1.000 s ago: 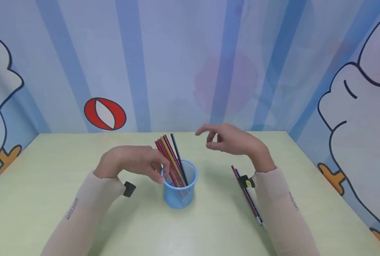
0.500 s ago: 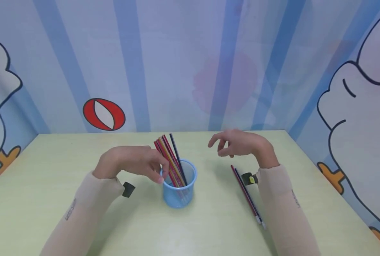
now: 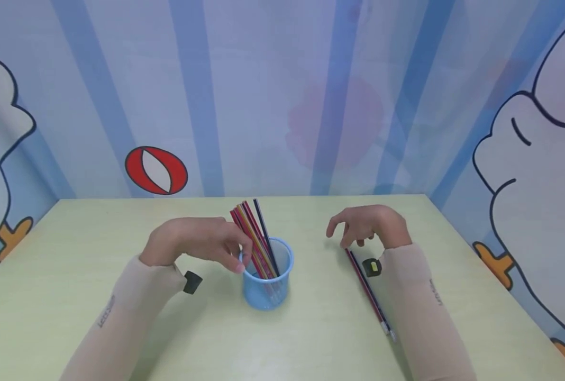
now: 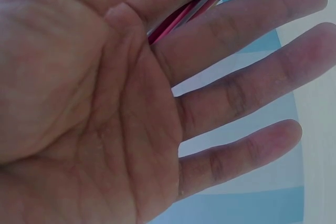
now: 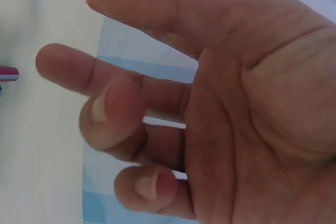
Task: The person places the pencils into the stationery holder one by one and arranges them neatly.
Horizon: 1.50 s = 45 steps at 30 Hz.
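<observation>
A light blue mesh pencil cup (image 3: 265,293) stands upright on the table, holding several red, yellow and dark pencils (image 3: 254,233) that lean to the left. With thumb and index finger my left hand (image 3: 201,238) pinches the cup's left rim; in the left wrist view the other fingers stretch out straight. My right hand (image 3: 365,225) hangs just above the far ends of two pencils (image 3: 369,293), one red and one dark blue, lying side by side on the table. Its fingers are loosely bent with nothing between them. At the left edge of the right wrist view a red pencil end (image 5: 8,73) shows, apart from the fingertips.
The pale green table (image 3: 311,338) ends at a striped blue backdrop (image 3: 263,106) printed with cartoon figures and a red-and-white ball. My right sleeve (image 3: 420,307) passes close beside the lying pencils. A dark wrist camera (image 3: 371,267) overlaps their right side in the head view.
My right hand has moved right and down, from the area behind and right of the cup to the far ends of the lying pencils. My left hand and the cup have stayed put.
</observation>
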Available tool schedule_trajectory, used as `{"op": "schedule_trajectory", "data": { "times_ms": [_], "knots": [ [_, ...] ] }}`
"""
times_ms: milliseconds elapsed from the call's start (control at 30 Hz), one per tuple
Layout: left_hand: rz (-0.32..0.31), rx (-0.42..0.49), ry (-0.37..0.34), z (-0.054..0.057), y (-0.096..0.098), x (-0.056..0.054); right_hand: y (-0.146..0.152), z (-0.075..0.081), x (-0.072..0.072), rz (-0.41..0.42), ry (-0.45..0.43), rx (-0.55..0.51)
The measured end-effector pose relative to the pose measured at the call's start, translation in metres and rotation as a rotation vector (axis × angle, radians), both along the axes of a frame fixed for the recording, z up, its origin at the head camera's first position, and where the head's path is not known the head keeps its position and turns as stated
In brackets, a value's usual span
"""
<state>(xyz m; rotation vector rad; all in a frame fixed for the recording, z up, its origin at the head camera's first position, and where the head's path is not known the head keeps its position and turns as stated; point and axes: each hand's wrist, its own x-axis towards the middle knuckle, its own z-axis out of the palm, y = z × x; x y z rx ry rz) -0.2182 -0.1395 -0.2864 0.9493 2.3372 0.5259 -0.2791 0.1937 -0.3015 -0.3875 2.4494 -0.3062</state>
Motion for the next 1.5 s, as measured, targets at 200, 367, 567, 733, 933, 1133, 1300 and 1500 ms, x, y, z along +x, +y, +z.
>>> {"op": "schedule_trajectory", "data": {
  "times_ms": [200,367,567,733,933,1133,1300,1500],
  "knots": [
    [-0.013,-0.012,0.013,0.001,0.001,-0.001,0.002,-0.009,-0.001,-0.084,-0.054,-0.020],
    [-0.007,-0.015,0.006,0.003,0.002,-0.001,0.002,-0.016,-0.004,-0.129,-0.069,-0.003],
    [-0.005,-0.013,-0.007,0.000,0.002,0.000,0.000,-0.027,-0.005,-0.143,-0.065,-0.002],
    [-0.007,-0.015,0.000,0.001,0.002,0.000,-0.003,-0.032,-0.007,-0.147,-0.047,-0.005],
    [-0.014,-0.004,-0.006,0.002,0.002,-0.001,-0.010,-0.036,-0.010,-0.114,0.014,0.023],
    [0.005,-0.011,-0.011,0.002,0.002,0.001,-0.019,-0.040,-0.010,-0.038,0.071,0.016],
    [0.000,-0.020,0.002,0.003,0.001,0.000,-0.024,-0.040,-0.011,-0.017,0.083,0.011],
    [-0.001,-0.010,-0.012,0.001,0.001,0.000,-0.025,-0.043,-0.011,-0.025,0.062,0.023]
  ]
}}
